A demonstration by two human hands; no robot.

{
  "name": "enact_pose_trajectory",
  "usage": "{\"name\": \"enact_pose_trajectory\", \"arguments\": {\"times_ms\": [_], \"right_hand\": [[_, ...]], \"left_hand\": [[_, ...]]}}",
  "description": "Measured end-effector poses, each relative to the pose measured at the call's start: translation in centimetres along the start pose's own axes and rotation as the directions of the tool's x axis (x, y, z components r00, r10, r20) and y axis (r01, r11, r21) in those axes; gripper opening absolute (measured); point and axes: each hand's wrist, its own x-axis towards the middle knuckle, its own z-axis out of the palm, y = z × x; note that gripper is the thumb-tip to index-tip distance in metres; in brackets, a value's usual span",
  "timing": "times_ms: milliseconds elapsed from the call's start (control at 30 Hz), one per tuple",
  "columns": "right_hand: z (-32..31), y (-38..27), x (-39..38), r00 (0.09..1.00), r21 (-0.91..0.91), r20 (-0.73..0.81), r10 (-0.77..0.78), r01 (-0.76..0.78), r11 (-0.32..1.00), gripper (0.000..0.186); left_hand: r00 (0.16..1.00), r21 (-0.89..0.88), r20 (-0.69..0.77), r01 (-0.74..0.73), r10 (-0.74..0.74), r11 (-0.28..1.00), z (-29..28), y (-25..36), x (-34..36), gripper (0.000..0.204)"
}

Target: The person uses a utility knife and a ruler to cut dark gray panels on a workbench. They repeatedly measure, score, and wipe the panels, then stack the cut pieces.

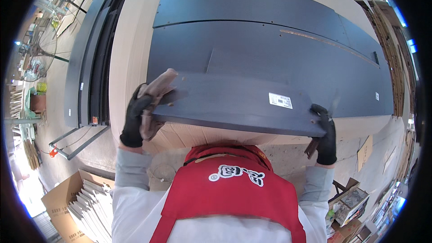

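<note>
Gripping a dark panel (234, 103) by its ends, our left hand (135, 117), a rag (155, 92) seemingly pinched in, and right hand (326, 137) hold it over the stacked boards' (270, 45) near edge. Next we must keep it level.

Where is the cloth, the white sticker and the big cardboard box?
cloth (155, 91), head view, on the folded part under the left hand's fingers.
white sticker (280, 100), head view, on its middle, on the dark panel.
cardboard box (60, 198), head view, on its brown left flap.
</note>
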Motion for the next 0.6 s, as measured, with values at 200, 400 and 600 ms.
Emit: {"name": "enact_pose_trajectory", "arguments": {"times_ms": [200,400,600], "right_hand": [[1.6,-4.0,3.0,0.997,-0.074,-0.009,0.08,-0.081,0.994,0.042],[1.2,-2.6,8.1,0.983,-0.405,0.094,0.158,-0.107,0.908,0.04],[2.2,2.3,4.9,0.983,-0.312,-0.037,0.177,-0.18,0.933,0.024]], "left_hand": [[0.915,0.521,0.301,-0.394,0.269,0.757,-4.8,-1.1,7.0,0.051],[0.961,0.423,0.155,-0.275,0.231,0.863,-7.8,-4.4,12.6,0.033],[0.967,0.466,-0.072,-0.183,0.243,0.866,-2.7,-6.3,12.8,0.034]]}}
